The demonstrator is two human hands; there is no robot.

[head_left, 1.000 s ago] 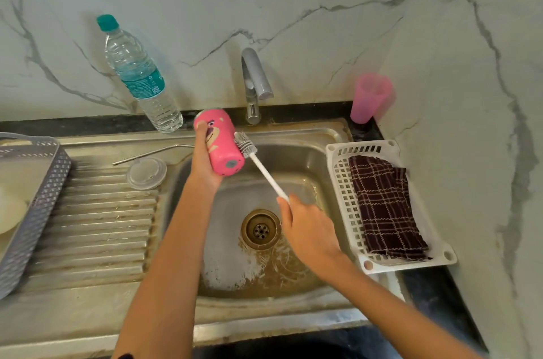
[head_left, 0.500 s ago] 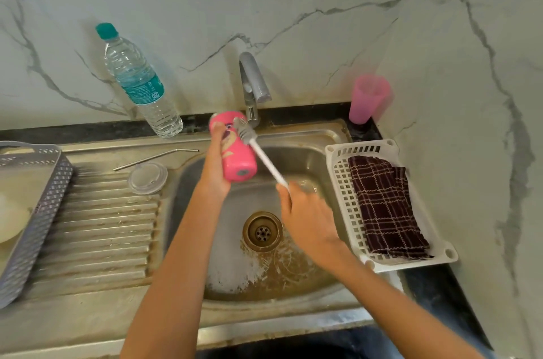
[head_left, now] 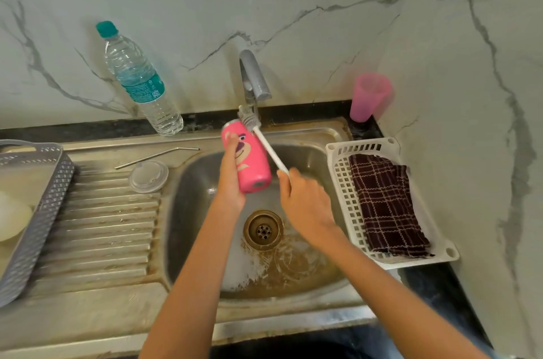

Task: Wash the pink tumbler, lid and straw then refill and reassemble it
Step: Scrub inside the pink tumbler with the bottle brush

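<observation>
A pink cylindrical tumbler [head_left: 251, 160] printed with a cartoon bear face is held tilted above the stainless steel sink [head_left: 188, 211], base toward the camera, with the left hand [head_left: 232, 179] curled round its side. A white-handled bottle brush [head_left: 269, 150] is gripped by the right hand [head_left: 305, 203], its bristles set at the tumbler's far end. A clear round lid [head_left: 149, 176] and a metal straw [head_left: 155, 155] are laid beside the sink.
</observation>
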